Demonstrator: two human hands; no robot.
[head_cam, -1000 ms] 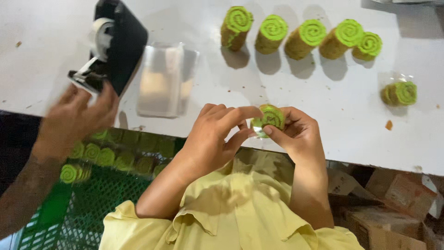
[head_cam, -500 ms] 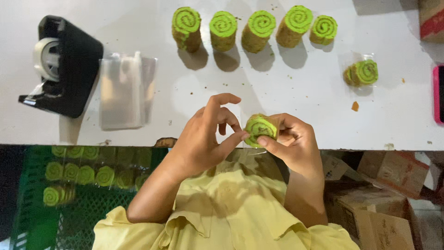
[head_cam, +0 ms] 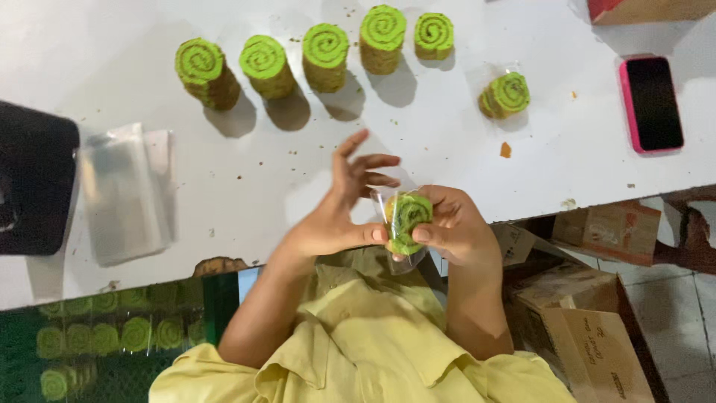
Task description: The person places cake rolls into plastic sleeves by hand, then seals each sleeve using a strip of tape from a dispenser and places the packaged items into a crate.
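- Green spiral-patterned roll slice in a clear plastic bag (head_cam: 406,220) sits between both hands, held above the near edge of the white worktop (head_cam: 462,157).
- Right hand (head_cam: 451,227) is closed around the bagged slice, thumb across its front.
- Left hand (head_cam: 343,205) has only the thumb pressed on the bag; its other fingers are spread wide and lifted, gripping nothing.
- Five unwrapped green spiral rolls (head_cam: 324,52) stand upright in a row at the far side of the worktop, near each other but not touching.
- One more bagged green roll slice (head_cam: 506,95) lies alone right of that row.
- Stack of empty clear plastic bags (head_cam: 123,190) lies flat on the left, just beside a black tape dispenser (head_cam: 33,186).
- Pink-cased phone (head_cam: 650,104) lies screen up at the right edge.
- Green plastic crate (head_cam: 112,339) below the worktop holds more bagged rolls.
- Brown cardboard boxes (head_cam: 589,328) are on the floor to the right.
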